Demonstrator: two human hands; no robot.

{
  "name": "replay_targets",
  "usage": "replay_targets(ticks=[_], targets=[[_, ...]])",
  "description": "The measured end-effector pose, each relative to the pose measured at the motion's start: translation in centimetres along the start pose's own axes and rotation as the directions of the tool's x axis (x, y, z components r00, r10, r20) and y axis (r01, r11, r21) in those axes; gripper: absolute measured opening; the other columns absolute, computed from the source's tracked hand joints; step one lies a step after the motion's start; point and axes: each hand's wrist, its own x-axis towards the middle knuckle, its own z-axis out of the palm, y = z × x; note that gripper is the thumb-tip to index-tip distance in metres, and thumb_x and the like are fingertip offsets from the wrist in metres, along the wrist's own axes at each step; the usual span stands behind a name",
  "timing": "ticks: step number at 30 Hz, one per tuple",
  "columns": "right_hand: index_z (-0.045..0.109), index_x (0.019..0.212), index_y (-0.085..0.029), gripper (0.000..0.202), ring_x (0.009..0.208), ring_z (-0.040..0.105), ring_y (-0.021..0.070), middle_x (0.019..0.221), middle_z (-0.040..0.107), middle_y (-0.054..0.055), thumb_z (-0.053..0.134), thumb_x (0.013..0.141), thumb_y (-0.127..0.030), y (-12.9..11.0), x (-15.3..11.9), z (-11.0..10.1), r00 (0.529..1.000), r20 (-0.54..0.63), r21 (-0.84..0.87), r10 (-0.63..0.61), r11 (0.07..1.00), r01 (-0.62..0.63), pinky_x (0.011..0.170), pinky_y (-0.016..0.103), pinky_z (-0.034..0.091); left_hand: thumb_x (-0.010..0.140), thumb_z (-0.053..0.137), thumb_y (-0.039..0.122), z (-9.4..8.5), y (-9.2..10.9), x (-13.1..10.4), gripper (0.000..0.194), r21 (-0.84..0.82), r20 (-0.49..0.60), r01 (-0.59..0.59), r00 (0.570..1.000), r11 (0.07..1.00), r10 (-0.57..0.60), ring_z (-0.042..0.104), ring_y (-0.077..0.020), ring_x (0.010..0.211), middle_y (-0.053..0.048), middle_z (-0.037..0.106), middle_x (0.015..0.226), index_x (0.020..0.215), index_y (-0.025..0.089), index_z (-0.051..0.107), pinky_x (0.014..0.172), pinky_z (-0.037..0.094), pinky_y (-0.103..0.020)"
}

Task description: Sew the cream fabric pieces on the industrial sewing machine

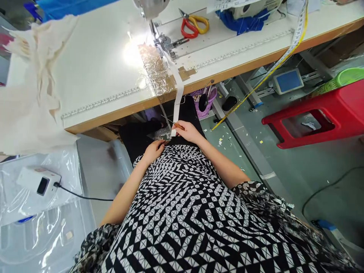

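A white fabric strip (178, 99) runs from under the presser foot of the sewing machine (163, 40), over the table edge and down to my lap. My right hand (187, 131) is closed around a small brown-handled tool (178, 126) with a thin metal tip, probably an awl. The strip's lower end lies at those fingertips; whether they also pinch it is unclear. Close by on the left, my left hand (154, 151) rests at the lap against the patterned top, its fingers curled together. What those fingers hold, if anything, is hidden.
Scissors (195, 26) with red and yellow handles lie behind the needle. A tape measure (280, 60) hangs over the table edge (241, 72). Cream fabric (36, 91) drapes at left. Below are a purple basket (205, 104) and a red stool (338, 110). A white device (40, 180) sits lower left.
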Motion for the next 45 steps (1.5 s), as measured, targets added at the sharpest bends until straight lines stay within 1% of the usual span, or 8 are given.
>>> replay_targets(ticks=[5,12,21,27,32,36,39,45], targets=[[0.065,0.091,-0.019,0.016,0.070,0.062,0.0163,0.077,0.066,-0.001,0.051,0.083,-0.022,-0.3,-0.3,-0.2,1.000,-0.004,0.006,0.022,1.000,-0.022,0.070,0.028,0.051,0.096,0.047,0.030,0.2,-0.1,0.3,0.043,-0.003,0.000,0.003,1.000,1.000,-0.003,0.066,-0.0270,0.125,-0.013,0.071,0.133,0.130,0.013,0.069,0.111,0.051,-0.041],[0.064,0.091,-0.020,0.014,0.070,0.064,0.0168,0.076,0.066,-0.001,0.054,0.083,-0.025,-0.5,-0.2,-0.3,0.999,-0.009,0.025,0.045,0.999,-0.044,0.070,0.029,0.054,0.096,0.048,0.029,0.3,-0.2,0.2,0.041,-0.001,-0.013,-0.021,1.000,1.000,0.021,0.066,-0.0249,0.124,-0.007,0.073,0.131,0.129,0.020,0.070,0.112,0.051,-0.040],[0.065,0.093,-0.020,0.017,0.072,0.066,0.0176,0.079,0.066,0.000,0.056,0.083,-0.030,0.5,-0.4,-0.5,0.996,-0.041,0.028,0.077,0.997,-0.076,0.067,0.030,0.056,0.097,0.046,0.030,0.2,0.9,-1.6,0.043,0.029,-0.041,-0.031,0.999,0.999,0.032,0.064,-0.0258,0.124,-0.008,0.071,0.133,0.134,0.020,0.066,0.113,0.048,-0.042],[0.067,0.096,-0.020,0.018,0.074,0.066,0.0178,0.081,0.067,0.001,0.058,0.085,-0.031,0.7,-0.3,-0.7,0.997,0.001,0.026,0.078,0.997,-0.078,0.066,0.029,0.058,0.097,0.044,0.032,0.7,1.1,-2.5,0.045,0.011,-0.059,0.010,0.998,1.000,-0.009,0.062,-0.0277,0.128,-0.010,0.069,0.135,0.133,0.018,0.066,0.115,0.047,-0.043],[0.066,0.096,-0.020,0.017,0.074,0.067,0.0183,0.080,0.067,0.001,0.060,0.085,-0.031,0.7,0.2,-0.5,0.998,0.002,0.044,0.058,0.997,-0.058,0.064,0.029,0.058,0.097,0.043,0.032,0.5,0.7,-2.3,0.045,0.020,-0.057,0.001,0.998,1.000,0.000,0.064,-0.0275,0.125,-0.011,0.071,0.131,0.131,0.015,0.068,0.113,0.048,-0.042],[0.066,0.098,-0.019,0.018,0.073,0.067,0.0173,0.079,0.067,0.000,0.057,0.086,-0.030,0.9,0.2,-0.3,0.998,-0.021,0.072,0.052,0.996,-0.050,0.063,0.027,0.058,0.097,0.041,0.031,0.4,0.5,-2.2,0.046,0.031,-0.051,-0.007,0.999,1.000,0.009,0.064,-0.0288,0.124,-0.013,0.072,0.129,0.131,0.014,0.068,0.111,0.050,-0.046],[0.066,0.097,-0.020,0.017,0.072,0.066,0.0164,0.079,0.067,0.000,0.058,0.087,-0.029,1.1,0.0,-0.5,0.998,-0.029,0.082,0.047,0.996,-0.044,0.064,0.027,0.059,0.097,0.043,0.032,0.4,0.5,-2.0,0.046,0.026,-0.044,-0.012,0.999,1.000,0.013,0.066,-0.0293,0.121,-0.014,0.072,0.127,0.131,0.014,0.068,0.109,0.052,-0.047],[0.067,0.099,-0.019,0.018,0.074,0.067,0.0166,0.082,0.068,0.000,0.057,0.089,-0.030,1.3,-0.2,-1.0,0.998,-0.052,0.090,0.036,0.995,-0.031,0.063,0.026,0.058,0.097,0.044,0.032,0.4,0.7,-1.4,0.044,0.008,-0.036,-0.031,0.999,0.999,0.031,0.065,-0.0276,0.125,-0.010,0.072,0.131,0.130,0.018,0.068,0.112,0.050,-0.046]])
